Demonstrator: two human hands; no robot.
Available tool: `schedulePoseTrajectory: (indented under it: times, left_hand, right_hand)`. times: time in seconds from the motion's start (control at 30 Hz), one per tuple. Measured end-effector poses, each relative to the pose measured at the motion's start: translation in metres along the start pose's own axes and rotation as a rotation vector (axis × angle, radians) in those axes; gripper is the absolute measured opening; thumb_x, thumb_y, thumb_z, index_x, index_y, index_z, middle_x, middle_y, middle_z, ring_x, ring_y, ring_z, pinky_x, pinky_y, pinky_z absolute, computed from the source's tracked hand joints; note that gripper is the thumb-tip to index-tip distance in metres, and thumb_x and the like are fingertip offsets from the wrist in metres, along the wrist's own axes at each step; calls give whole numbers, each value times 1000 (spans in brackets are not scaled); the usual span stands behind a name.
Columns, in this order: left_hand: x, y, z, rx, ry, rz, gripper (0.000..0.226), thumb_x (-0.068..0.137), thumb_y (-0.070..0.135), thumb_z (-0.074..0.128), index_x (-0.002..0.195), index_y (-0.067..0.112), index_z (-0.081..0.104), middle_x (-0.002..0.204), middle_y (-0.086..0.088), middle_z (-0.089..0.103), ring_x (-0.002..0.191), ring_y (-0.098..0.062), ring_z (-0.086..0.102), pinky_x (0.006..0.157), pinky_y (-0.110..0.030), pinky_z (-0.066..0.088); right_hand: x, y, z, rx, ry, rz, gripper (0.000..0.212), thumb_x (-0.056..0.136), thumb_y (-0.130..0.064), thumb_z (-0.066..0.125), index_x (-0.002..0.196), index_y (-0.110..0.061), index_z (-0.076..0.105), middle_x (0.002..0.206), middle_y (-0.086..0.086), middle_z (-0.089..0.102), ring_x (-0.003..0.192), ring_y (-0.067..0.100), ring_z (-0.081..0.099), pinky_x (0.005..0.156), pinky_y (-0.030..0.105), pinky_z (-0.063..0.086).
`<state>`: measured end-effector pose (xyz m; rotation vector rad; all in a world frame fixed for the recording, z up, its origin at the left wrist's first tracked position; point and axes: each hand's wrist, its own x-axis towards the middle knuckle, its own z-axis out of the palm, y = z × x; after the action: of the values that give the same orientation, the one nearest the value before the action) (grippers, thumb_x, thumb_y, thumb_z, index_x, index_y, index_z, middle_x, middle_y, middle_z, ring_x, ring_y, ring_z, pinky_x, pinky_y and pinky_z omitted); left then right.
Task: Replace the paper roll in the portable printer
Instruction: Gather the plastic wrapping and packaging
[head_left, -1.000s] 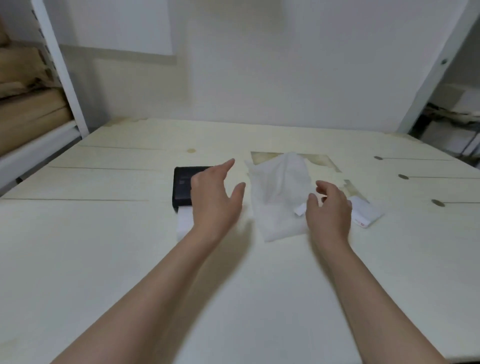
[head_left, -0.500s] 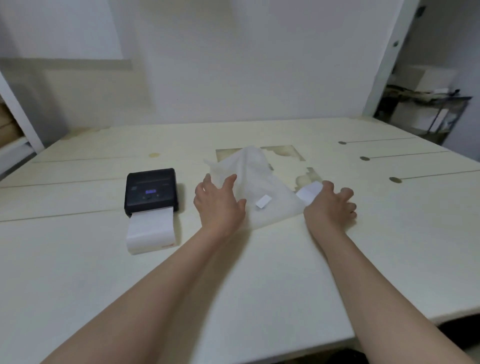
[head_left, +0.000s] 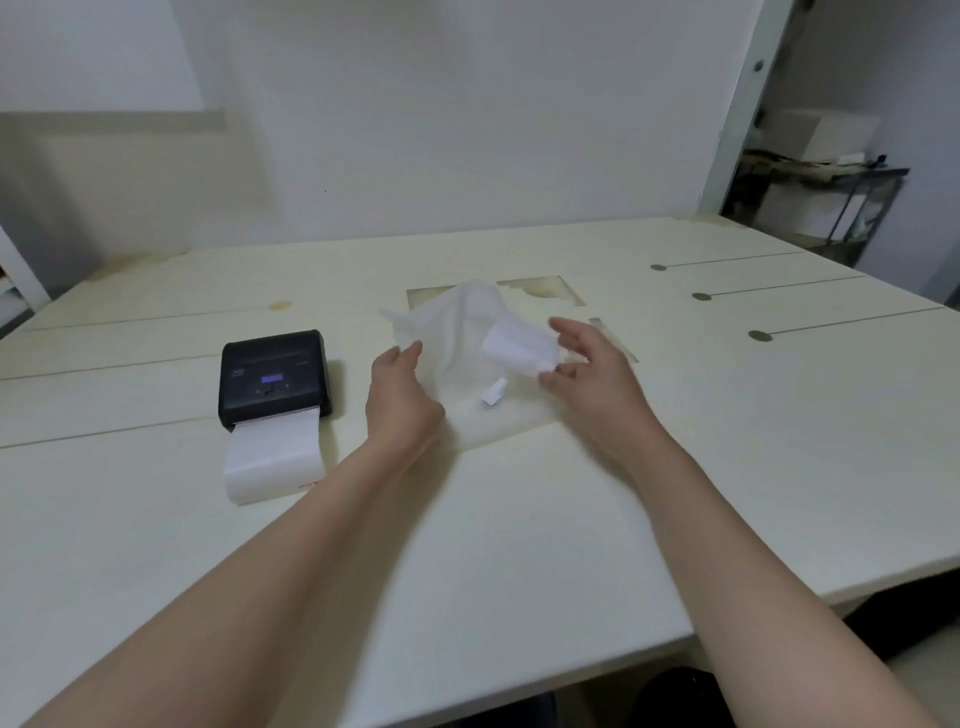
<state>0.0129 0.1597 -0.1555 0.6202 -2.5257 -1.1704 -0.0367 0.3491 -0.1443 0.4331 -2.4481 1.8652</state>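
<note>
**Paper roll in your right hand, printer off to the left**

Head view: your right hand (head_left: 592, 374) holds the white paper roll (head_left: 519, 349) just above the bench (head_left: 519, 545). Its grip is closed on the roll's right end, thumb below and fingers curved over the top. The roll sits over the right part of a thin, translucent white plastic wrapper (head_left: 457, 332) that lies crumpled on the bench between your two hands. A small white paper tab (head_left: 493, 391) lies on the wrapper just below the roll.

Your left hand (head_left: 400, 400) is at the wrapper's left edge. Its grip is wide, fingers spread and pointing toward the wrapper, holding nothing; you cannot tell from this view whether the fingertips touch the plastic.

The black portable printer (head_left: 272, 375) stands on the bench to the left of your left hand, apart from it. Its lid looks closed, with a small lit display on top. A strip of white paper (head_left: 272, 462) comes out of its near edge and lies flat on the bench toward you, with a faint red mark at the strip's lower right corner.

Behind the wrapper, the bench surface shows worn, brownish patches (head_left: 540, 288). Dark slots ending in round holes (head_left: 759, 335) run across the bench's right side. A metal shelf rack (head_left: 826, 202) stands past the bench's far right corner.
</note>
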Motion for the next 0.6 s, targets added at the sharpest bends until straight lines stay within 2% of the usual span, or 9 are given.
schedulePoseTrajectory:
  times: [0.03,0.1,0.17,0.23,0.3,0.37,0.47,0.5,0.6]
  left_hand:
    - [-2,0,-1,-14,3,5,80,77,-8,46,150,21,35,155,-2,37,135,-24,45,109,-34,40]
    - [-7,-1,-4,-35,17,-2,78,77,-10,42,149,19,39,149,2,47,133,-22,47,108,-37,42]
    - [-12,-3,-7,-36,27,9,75,76,-11,42,145,18,46,143,2,54,130,-21,51,104,-27,41]
    - [-18,-5,-10,-82,21,7,72,78,-11,44,144,16,46,138,0,58,124,-20,54,97,-21,39]
    - [-24,-5,-13,-137,13,-8,72,81,-9,47,147,18,40,139,-3,53,116,-22,56,94,-27,44]
    - [-30,-6,-16,-183,2,-31,75,82,-5,49,150,21,32,143,-6,41,107,-24,57,86,-32,48]
    - [-39,-5,-22,-229,-3,3,67,82,-2,48,143,22,33,141,-6,41,97,-26,59,67,-33,48]
    - [-42,-6,-25,-229,-13,12,70,82,-2,48,145,21,30,142,-5,43,102,-27,60,69,-34,50]
    - [-50,-6,-32,-220,-50,1,88,82,-3,52,155,25,12,154,1,38,121,-27,56,94,-41,51]
  right_hand:
    - [-1,2,1,-96,-75,39,56,89,-3,60,137,-29,49,120,-9,54,93,12,64,73,18,47]
    - [-4,7,2,-168,-99,93,48,91,-11,56,136,-28,52,128,-7,56,104,16,64,83,23,48]
    - [-7,10,2,-135,-33,93,35,93,-17,55,127,-23,62,127,-2,65,106,16,64,91,26,48]
    - [-10,9,4,-221,72,85,31,92,-22,60,123,-20,65,125,-1,67,109,17,62,92,27,46]
    - [-12,7,7,-425,156,119,50,89,-34,65,135,-20,53,136,3,57,123,25,48,97,33,40]
    - [-16,3,10,-546,131,195,76,85,-45,67,147,-18,33,145,8,46,134,32,34,103,39,35]
    - [-19,-4,14,-346,60,279,86,84,-40,70,150,-13,22,141,7,51,131,29,45,100,36,40]
    - [-20,-5,14,-297,63,302,86,83,-36,72,150,-12,23,139,7,54,128,27,49,100,36,42]
    - [-24,-11,16,-233,75,362,89,79,-28,75,150,-9,25,141,8,53,128,27,51,105,42,43]
